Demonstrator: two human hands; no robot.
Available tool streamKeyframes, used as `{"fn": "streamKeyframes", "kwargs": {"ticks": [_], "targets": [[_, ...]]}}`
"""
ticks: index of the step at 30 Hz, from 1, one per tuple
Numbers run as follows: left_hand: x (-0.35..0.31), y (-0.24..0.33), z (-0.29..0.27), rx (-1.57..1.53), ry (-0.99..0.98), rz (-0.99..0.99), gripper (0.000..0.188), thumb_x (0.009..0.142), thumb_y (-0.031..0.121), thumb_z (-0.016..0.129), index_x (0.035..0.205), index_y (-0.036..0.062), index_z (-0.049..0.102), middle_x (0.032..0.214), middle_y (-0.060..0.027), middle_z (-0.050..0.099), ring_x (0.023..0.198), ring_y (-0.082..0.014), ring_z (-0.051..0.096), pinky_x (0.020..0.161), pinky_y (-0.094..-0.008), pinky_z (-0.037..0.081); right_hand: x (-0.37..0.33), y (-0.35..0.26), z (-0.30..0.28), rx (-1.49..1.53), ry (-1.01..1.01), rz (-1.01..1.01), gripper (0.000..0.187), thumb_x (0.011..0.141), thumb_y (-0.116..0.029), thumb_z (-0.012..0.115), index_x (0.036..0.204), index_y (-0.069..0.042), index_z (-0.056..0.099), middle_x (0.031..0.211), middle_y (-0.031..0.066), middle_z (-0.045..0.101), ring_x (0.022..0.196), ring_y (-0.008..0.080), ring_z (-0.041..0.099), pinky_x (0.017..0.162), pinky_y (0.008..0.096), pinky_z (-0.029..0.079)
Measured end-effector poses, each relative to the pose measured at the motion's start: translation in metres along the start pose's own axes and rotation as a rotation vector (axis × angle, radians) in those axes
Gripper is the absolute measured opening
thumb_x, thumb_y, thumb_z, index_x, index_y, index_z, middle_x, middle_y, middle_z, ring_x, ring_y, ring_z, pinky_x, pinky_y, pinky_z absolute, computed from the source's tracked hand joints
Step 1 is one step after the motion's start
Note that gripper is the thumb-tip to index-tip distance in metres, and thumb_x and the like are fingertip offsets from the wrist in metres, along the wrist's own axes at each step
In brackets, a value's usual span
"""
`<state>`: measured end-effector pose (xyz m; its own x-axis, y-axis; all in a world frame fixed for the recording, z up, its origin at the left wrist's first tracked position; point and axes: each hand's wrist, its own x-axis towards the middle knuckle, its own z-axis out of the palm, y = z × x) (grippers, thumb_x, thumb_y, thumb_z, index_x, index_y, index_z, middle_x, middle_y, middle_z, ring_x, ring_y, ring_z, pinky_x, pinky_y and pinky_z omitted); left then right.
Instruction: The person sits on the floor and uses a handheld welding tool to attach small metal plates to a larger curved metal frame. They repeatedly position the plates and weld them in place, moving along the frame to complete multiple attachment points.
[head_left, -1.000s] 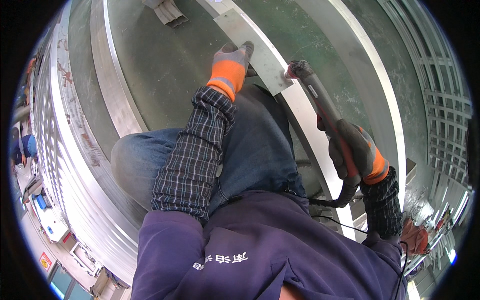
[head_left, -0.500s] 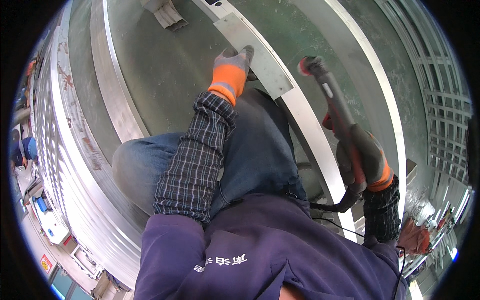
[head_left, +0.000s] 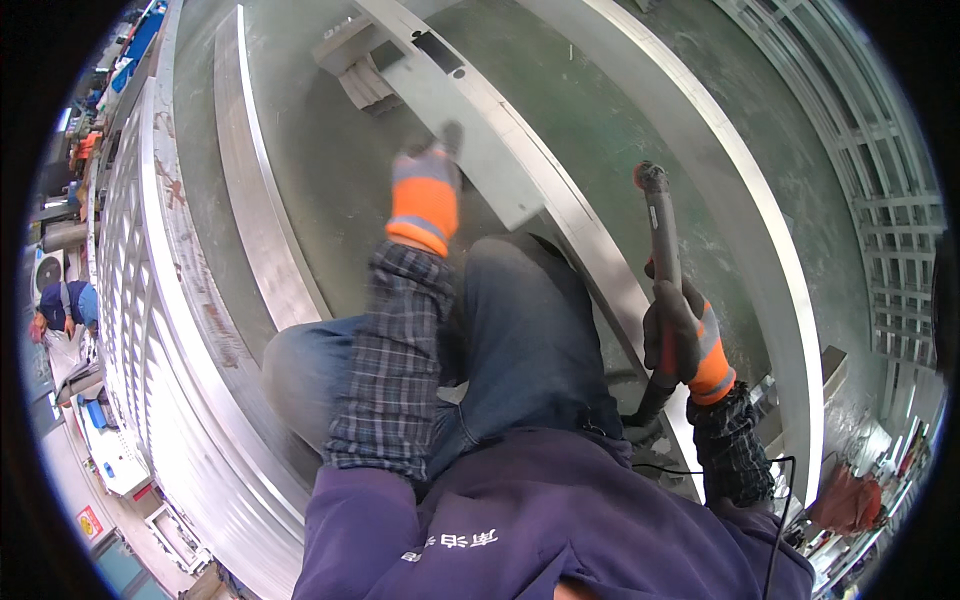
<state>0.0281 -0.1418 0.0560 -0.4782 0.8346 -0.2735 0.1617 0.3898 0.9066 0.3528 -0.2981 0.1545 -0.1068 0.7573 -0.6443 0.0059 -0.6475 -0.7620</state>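
Honestly, right hand [head_left: 682, 335] grips the long grey corded power tool [head_left: 660, 260], tip hovering just beside the silver aluminium frame rail [head_left: 560, 200]; left gloved hand [head_left: 425, 190], blurred, fingers unclear, sits near it. A slip could nick that glove.

Head view, looking down over my operator's bent knees. Left hand [head_left: 428, 180], gloved in grey and orange, reaches forward onto the grey metal beam [head_left: 480, 130] lying across the green floor [head_left: 600, 130]; fingers blurred, so I cannot tell the grip. Right hand [head_left: 680, 335], same glove, is wrapped around the body of a long dark power tool [head_left: 660, 260], orange-tipped head pointing away, cable trailing behind. Curved aluminium rails [head_left: 255, 210] on the left. Another person [head_left: 65, 310] crouches at far left.
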Motion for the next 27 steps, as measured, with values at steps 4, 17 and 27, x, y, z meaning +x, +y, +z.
{"fn": "streamKeyframes", "kwargs": {"ticks": [4,17,27], "targets": [[0.031,0.096,-0.064,0.021,-0.151,0.228,0.066,0.090,0.047,0.079,0.127,-0.0051,0.063,0.115,-0.0136,0.071,0.100,-0.0238,0.063,0.091,-0.0352,0.050,0.015,0.021,0.016,-0.008,0.154,-0.055,0.051,0.098,-0.035,0.065,0.136,-0.004,0.052,0.071,0.0016,0.055,0.051,0.0123,0.053,0.045,0.0292,0.043],[0.097,0.049,-0.029,0.202,-0.619,0.118,0.053,0.100,0.039,0.069,0.133,-0.0024,0.062,0.127,-0.0111,0.069,0.114,-0.0174,0.061,0.099,-0.0306,0.047,0.026,0.044,0.030,-0.093,0.397,-0.188,0.046,0.097,-0.024,0.066,0.135,-0.003,0.050,0.078,0.0027,0.057,0.055,0.0124,0.056,0.045,0.0298,0.047],[0.092,0.083,-0.065,0.210,-0.694,-0.297,0.040,0.096,0.036,0.073,0.117,0.0019,0.071,0.095,-0.0041,0.072,0.078,-0.0136,0.062,0.068,-0.0308,0.050,0.040,0.079,0.031,-0.224,0.662,-0.066,0.068,0.093,-0.021,0.068,0.153,-0.008,0.040,0.087,0.0087,0.065,0.059,0.0148,0.061,0.050,0.0339,0.051]]}}
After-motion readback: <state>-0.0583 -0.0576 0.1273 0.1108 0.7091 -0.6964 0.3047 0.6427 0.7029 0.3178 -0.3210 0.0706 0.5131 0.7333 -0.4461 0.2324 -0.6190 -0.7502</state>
